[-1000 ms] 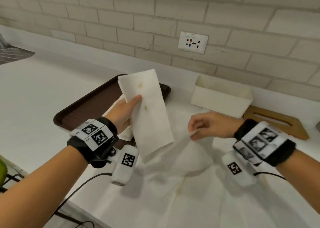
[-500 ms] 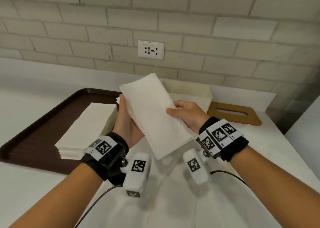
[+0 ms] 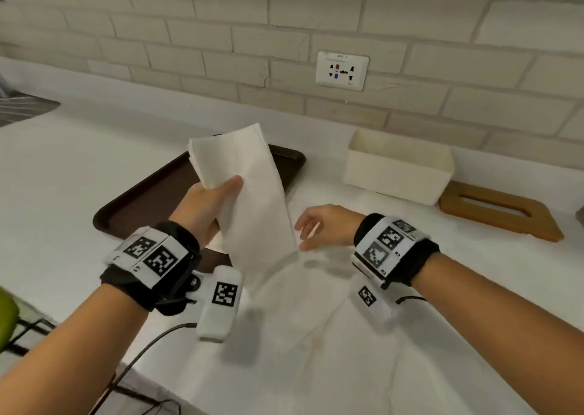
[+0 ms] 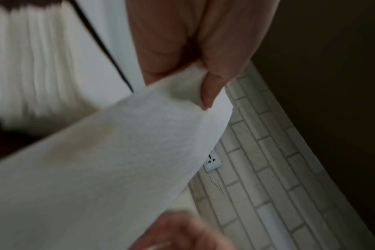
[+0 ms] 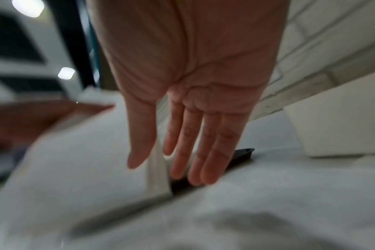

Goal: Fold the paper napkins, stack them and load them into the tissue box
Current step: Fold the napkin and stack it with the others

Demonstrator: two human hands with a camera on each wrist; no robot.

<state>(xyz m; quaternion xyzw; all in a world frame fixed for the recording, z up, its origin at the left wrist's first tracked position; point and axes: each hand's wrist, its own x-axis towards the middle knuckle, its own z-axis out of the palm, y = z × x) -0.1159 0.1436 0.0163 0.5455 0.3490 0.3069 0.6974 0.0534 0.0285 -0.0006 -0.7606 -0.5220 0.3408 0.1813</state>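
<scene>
Left hand has the folded napkin pinched near its top, thumb in front and fingers behind, so it hangs upright over the tray, probably to keep the fold from flopping open. Right hand is spread flat and holding nothing, just beside the napkin's lower edge, above the loose sheets on the counter. The box sits open by the wall, well apart, with nothing visible inside from here.
</scene>
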